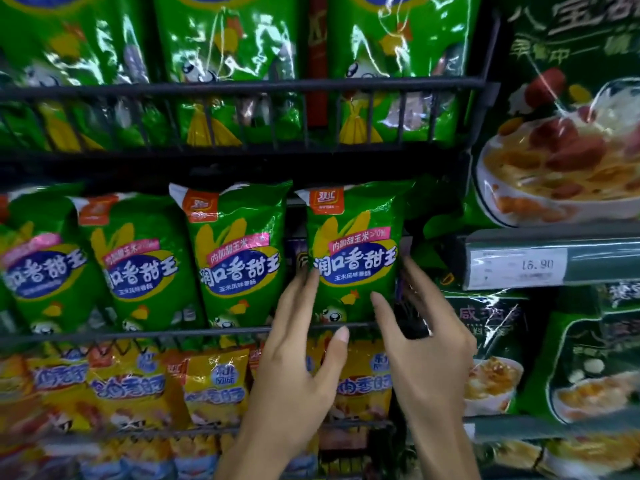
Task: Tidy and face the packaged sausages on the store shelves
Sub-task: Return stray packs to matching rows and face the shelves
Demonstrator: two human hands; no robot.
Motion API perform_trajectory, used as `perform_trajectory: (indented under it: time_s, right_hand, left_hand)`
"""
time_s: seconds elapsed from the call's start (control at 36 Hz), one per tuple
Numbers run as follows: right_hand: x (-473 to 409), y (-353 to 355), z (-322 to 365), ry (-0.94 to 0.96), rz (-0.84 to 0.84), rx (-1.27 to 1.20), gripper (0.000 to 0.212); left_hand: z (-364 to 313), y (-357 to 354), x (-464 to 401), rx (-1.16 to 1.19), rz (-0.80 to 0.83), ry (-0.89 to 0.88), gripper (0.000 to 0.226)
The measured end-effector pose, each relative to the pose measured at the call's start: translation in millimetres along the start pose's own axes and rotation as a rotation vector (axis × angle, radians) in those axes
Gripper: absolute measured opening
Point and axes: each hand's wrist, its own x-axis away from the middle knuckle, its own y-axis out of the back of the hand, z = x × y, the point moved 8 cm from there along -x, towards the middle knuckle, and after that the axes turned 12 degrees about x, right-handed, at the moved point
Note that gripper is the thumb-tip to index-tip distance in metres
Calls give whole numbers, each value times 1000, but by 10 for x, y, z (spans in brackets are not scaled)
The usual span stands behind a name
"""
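Note:
A row of green corn-sausage packs stands upright in the middle wire rack. The rightmost green pack (353, 251) faces forward between my two hands. My left hand (298, 355) has straight fingers, with the fingertips touching the pack's left edge. My right hand (426, 337) has straight fingers alongside the pack's right edge, its thumb in front of the pack's lower right. Neither hand curls around the pack. Next to it on the left stands another green pack (239, 254), tilted slightly.
A black wire rail (173, 332) runs across the front of the middle rack. Larger green packs (228, 64) fill the rack above. Yellow sausage packs (214, 386) sit below. At right, dark green packs (568, 133) rest on a shelf with a price tag (519, 268).

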Motion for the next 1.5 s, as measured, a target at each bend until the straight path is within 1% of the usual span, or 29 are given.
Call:
perform_trajectory:
  time_s: [0.06, 0.11, 0.17, 0.22, 0.28, 0.33, 0.39, 0.47, 0.58, 0.61, 0.64, 0.69, 0.75, 0.78, 0.83, 0.94, 1.06, 1.11, 1.17, 1.22, 1.28, 1.31, 1.39, 1.44, 1.5]
  right_hand:
    - [87, 96, 122, 102, -136, 26, 49]
    - [177, 90, 233, 185, -176, 7, 45]
    - [212, -26, 320, 204, -116, -40, 40]
    - [253, -220, 385, 170, -6, -73, 39]
    - [307, -429, 442, 127, 97, -71, 44]
    - [345, -614, 519, 96, 172, -47, 49]
    - [369, -773, 572, 61, 240, -20, 52]
    - [397, -947, 646, 58, 293, 116, 59]
    - [411, -1040, 761, 166, 172, 373, 64]
    - [409, -1046, 757, 177, 141, 399, 64]
    - [405, -1054, 719, 161, 134, 372, 63]
    - [406, -1076, 607, 83, 155, 186, 56]
    - [405, -1024, 562, 16, 104, -13, 40]
    - [402, -979, 575, 2, 61, -85, 36]
    - [404, -919, 635, 3, 11, -139, 42]
    - [436, -944, 635, 15, -15, -120, 38]
    - [476, -961, 628, 37, -38, -22, 35]
    - [497, -903, 669, 60, -96, 30, 39]
    - [537, -821, 775, 160, -196, 95, 44]
    - [566, -802, 925, 300, -246, 132, 48]
    - [537, -861, 1070, 423, -206, 164, 50]
    - [503, -919, 1103, 445, -157, 187, 51]
    - [403, -1092, 1095, 424, -2, 265, 58]
    - [363, -1124, 1101, 431, 12, 300, 59]
    - [317, -1114, 1149, 453, -22, 343, 58]
  left_hand:
    - [-37, 165, 35, -15, -45, -55, 53]
    - [-51, 404, 95, 2, -156, -91, 47]
    - [-39, 651, 163, 51, -288, -110, 42]
    - [3, 858, 214, 85, -388, -108, 40]
    - [60, 1015, 233, 75, -442, -98, 41]
    - [154, 1138, 229, 63, -463, -64, 46]
    - [272, 1192, 218, 52, -429, -2, 47]
    - [379, 1172, 210, -2, -288, 72, 60]
    - [476, 1113, 209, -55, -141, 64, 68]
    - [494, 1105, 210, -67, -121, 58, 70]
    - [503, 1104, 209, -70, -108, 48, 72]
    - [498, 1104, 199, -46, -92, 27, 72]
    - [471, 1095, 187, -31, -71, -1, 69]
    - [460, 1092, 178, -26, -64, -17, 67]
    - [455, 1100, 156, -14, -62, -47, 65]
    - [505, 1118, 123, -4, -55, -92, 62]
    - [484, 1094, 146, -34, -36, -142, 65]
    - [420, 1114, 163, -51, -56, -204, 62]
    - [323, 1123, 160, -98, -69, -308, 65]
    - [242, 1069, 124, -161, -34, -411, 67]
    - [234, 984, 52, -237, 20, -443, 71]
    - [256, 948, 14, -279, 37, -435, 76]
    - [306, 888, -59, -374, 38, -428, 86]
    - [312, 885, -92, -381, 26, -433, 88]
    - [288, 890, -133, -371, 19, -447, 87]
